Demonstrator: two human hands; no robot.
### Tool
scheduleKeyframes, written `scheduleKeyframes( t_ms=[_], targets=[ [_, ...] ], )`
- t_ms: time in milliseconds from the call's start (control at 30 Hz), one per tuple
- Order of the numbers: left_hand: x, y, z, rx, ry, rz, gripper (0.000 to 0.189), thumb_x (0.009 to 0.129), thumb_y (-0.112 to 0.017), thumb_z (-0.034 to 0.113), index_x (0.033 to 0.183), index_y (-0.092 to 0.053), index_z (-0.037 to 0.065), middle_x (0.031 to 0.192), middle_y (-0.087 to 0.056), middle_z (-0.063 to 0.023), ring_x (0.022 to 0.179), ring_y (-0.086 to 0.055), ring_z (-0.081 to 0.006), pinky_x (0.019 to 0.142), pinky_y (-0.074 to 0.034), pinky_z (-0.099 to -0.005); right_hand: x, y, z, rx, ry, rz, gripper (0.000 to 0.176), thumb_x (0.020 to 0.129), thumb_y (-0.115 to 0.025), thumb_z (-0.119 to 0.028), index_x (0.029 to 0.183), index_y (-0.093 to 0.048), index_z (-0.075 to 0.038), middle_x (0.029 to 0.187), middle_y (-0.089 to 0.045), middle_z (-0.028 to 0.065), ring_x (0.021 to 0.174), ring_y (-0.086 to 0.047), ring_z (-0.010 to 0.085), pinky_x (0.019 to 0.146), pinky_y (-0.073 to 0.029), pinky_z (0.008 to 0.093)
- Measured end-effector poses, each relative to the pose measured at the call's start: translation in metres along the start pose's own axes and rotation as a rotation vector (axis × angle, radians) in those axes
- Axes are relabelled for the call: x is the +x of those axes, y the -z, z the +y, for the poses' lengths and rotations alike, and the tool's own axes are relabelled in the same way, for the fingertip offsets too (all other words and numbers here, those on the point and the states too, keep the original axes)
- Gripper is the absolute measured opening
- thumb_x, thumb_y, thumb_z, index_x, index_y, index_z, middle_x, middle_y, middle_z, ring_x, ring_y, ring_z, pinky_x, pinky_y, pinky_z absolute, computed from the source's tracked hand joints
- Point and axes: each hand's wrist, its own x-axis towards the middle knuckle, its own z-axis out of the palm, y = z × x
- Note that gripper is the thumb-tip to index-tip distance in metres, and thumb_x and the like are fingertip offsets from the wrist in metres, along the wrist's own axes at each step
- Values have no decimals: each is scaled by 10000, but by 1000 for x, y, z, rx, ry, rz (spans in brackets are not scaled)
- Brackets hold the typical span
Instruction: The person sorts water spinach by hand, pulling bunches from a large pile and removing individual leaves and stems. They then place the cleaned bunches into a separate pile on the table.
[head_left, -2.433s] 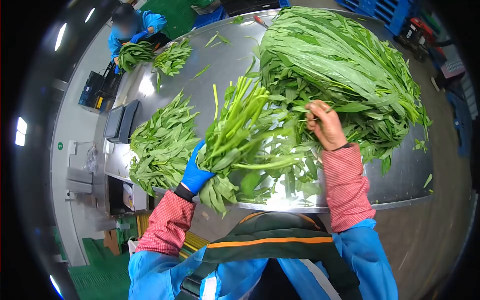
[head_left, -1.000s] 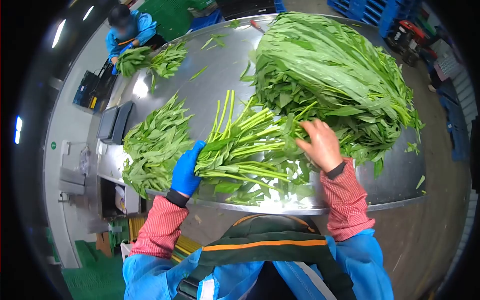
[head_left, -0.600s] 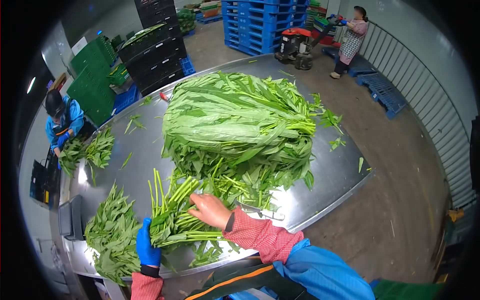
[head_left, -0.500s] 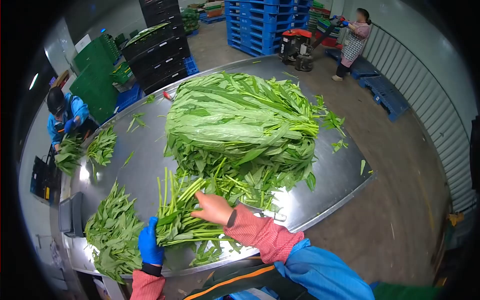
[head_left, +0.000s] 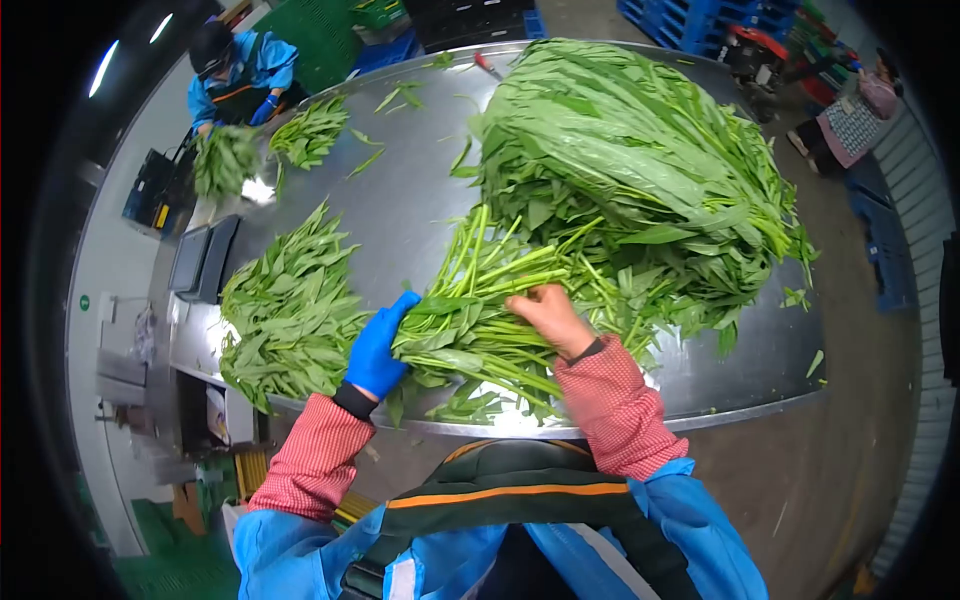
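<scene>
Moved: bare right hand (head_left: 545, 315), from the large leafy green heap (head_left: 640, 150) upper right, lies open atop the long-stemmed green bundle (head_left: 480, 320) at centre, steadying it. Blue-gloved left hand (head_left: 378, 350) clasps its lower end against the shiny steel table (head_left: 400, 200).

The stainless-steel counter (head_left: 400, 200) carries a big heap of long-stemmed leafy greens (head_left: 630, 150), lying beyond the right hand (head_left: 545, 315) and off to its right. A bunch of stems (head_left: 480, 310) lies on the counter between that hand and the left hand (head_left: 380, 350). Just left of the left hand lies a flatter pile of leaves (head_left: 290, 310). Far beyond it, near the far end, lie smaller piles (head_left: 305, 130) and loose leaves (head_left: 400, 95). A stray leaf (head_left: 815, 362) lies well right of the right hand.
</scene>
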Motion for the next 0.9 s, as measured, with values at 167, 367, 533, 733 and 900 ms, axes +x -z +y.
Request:
scheduleKeyframes(
  t_ms=[167,367,533,733,900],
  targets=[
    [-8,1,-15,-14,50,-27,784,627,-710,-25,1348,-438,121,1184,-571,-155,1102,-549,-334,928,-441,-371,-8,14,-10,-674,88,172,293,794,-524,-223,903,-611,35,711,-596,255,618,-592,348,599,-475,428],
    [-28,21,-46,-11,141,65,758,653,-748,-23,1340,-432,39,1270,-544,-145,1191,-527,-258,1009,-400,-328,-38,104,-71,650,185,91,84,847,-539,-202,835,-494,-133,575,-410,-74,389,-309,15,339,-268,197],
    [-22,20,-41,71,40,135,790,614,-691,-69,1346,-431,72,1141,-580,-157,1053,-556,-338,893,-447,-371,-36,68,-66,-1555,513,321,437,769,-685,-346,1020,-546,-17,842,-586,175,770,-600,290,646,-485,347],
    [-5,11,-5,310,-63,100,857,584,-600,-141,1377,-403,116,911,-564,-134,828,-543,-358,715,-439,-425,-17,-37,-72,-906,355,223,335,818,-682,-347,722,-601,-37,535,-535,122,485,-535,261,505,-453,391],
    [-5,12,-5,188,-20,92,854,595,-635,-112,1384,-401,119,1021,-578,-150,918,-556,-367,786,-454,-417,-7,-5,-47,404,-26,-44,95,888,-605,-174,892,-634,-83,714,-595,-33,542,-517,42,460,-407,169]
  ],
)
